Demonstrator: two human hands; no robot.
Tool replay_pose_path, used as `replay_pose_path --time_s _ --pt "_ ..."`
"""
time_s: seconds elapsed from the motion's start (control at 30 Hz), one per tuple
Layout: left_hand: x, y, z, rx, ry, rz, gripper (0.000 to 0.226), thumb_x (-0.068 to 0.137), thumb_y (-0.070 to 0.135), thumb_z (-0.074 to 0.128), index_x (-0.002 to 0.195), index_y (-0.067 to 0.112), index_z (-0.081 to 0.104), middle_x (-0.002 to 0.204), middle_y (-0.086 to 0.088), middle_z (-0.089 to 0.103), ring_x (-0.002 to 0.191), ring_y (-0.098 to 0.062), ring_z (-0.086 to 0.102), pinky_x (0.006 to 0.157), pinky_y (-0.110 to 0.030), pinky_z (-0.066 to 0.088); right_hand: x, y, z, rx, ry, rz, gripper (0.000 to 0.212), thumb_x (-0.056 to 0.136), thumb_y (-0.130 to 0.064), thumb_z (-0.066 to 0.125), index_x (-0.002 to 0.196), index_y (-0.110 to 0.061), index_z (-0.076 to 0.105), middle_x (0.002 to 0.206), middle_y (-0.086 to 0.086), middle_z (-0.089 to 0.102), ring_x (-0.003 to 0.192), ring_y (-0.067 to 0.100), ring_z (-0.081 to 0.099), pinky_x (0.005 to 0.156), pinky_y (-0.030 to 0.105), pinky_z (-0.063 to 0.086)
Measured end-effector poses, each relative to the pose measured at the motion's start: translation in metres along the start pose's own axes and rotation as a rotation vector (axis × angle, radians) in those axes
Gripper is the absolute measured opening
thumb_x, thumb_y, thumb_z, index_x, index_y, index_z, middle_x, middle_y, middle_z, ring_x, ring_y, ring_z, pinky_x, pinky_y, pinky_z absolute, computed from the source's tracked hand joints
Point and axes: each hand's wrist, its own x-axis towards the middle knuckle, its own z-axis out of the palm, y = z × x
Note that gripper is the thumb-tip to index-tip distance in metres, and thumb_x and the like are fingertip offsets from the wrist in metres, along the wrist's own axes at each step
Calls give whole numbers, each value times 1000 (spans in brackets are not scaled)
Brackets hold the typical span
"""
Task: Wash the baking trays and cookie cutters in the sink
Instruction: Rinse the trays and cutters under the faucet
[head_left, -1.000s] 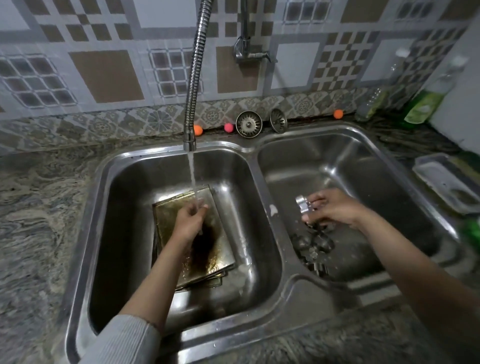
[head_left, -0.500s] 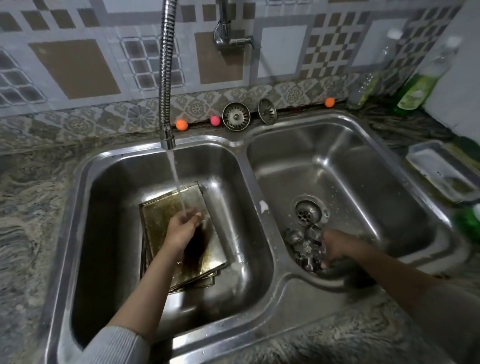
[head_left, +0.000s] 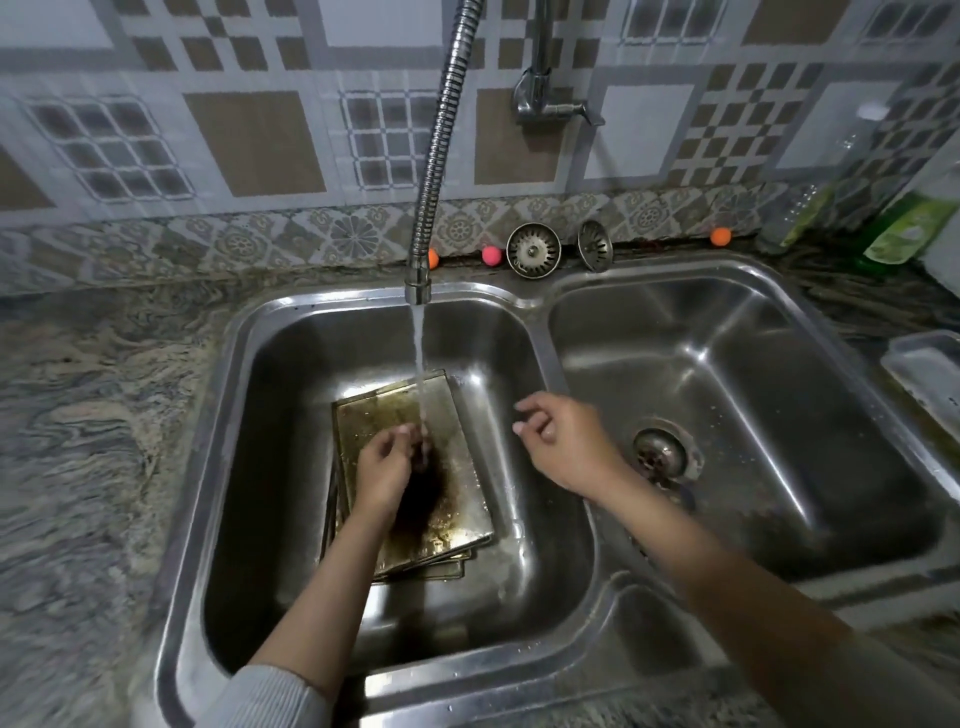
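A stack of stained, greasy baking trays (head_left: 462, 499) lies flat in the left basin of the steel double sink (head_left: 540, 332). Water runs from the flexible spout (head_left: 418, 288) onto the top tray. My left hand (head_left: 387, 462) sits over the trays with its curled fingertips in the stream; whether it holds anything small is hidden. Above the divider between the basins, my right hand (head_left: 561, 441) hovers with fingers loosely curled and holds nothing. My right forearm covers the spot beside the drain (head_left: 662, 452) in the right basin, and no cookie cutter shows.
Two sink strainers (head_left: 533, 251) lean against the wall behind the divider, with small orange and pink balls (head_left: 491, 255) beside them. Bottles, one of green liquid (head_left: 904, 223), stand at the back right. A plastic container (head_left: 924, 374) sits right of the sink. Granite counter (head_left: 93, 441) surrounds it.
My right hand held a cookie cutter, lowered it to the pile by the right drain, then came back empty toward the left basin. My left hand stayed under the water.
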Motion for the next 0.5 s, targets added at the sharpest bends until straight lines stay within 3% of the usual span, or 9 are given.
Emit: replay_pose_path --time_s 0.03,0.1,0.13,0.2,0.27,0.33,0.5 --pt "3 -7 -6 72 21 8 18 97 26 52 98 15 67 94 -1 66 86 -15 59 78 -30 46 5 -3 20 33 -70 1 26 86 -15 64 113 -12 65 87 4 67 64 6 56 66 10 41" --pt "10 -20 -19 255 69 10 26 93 32 57 111 15 66 111 -5 64 105 -21 58 95 -34 45 18 0 58 23 -210 57 41 88 -17 62 128 -16 57 113 5 63 93 11 62 83 17 46" --pt "14 -25 -26 343 95 -18 34 89 38 59 116 17 64 119 -8 61 114 -26 55 102 -39 43 23 4 75 -5 -268 99 48 88 -17 60 135 -18 51 127 7 58 110 17 59 93 22 45" --pt "21 -36 -38 495 134 -90 44 86 42 60 123 19 60 130 -13 55 125 -33 48 108 -44 36 30 9 100 -53 -339 176 56 89 -14 57 142 -21 42 140 11 47 123 25 51 102 29 43" --pt "24 -42 -45 570 133 -146 44 88 38 60 127 18 57 131 -13 56 128 -34 45 110 -43 33 32 13 117 -92 -364 215 56 90 -14 55 143 -22 39 143 12 42 126 28 47 104 33 42" --pt "25 -43 -47 548 103 -171 45 88 36 62 128 17 55 127 -11 60 123 -32 50 106 -41 38 31 13 127 -104 -356 236 55 91 -15 55 143 -26 39 143 11 40 127 30 45 104 34 43" --pt "29 -45 -48 488 113 -195 43 84 33 68 123 18 59 122 -6 64 114 -28 57 100 -36 45 30 9 137 -68 -208 276 42 90 -18 56 130 -26 51 128 12 45 121 31 47 101 34 43"
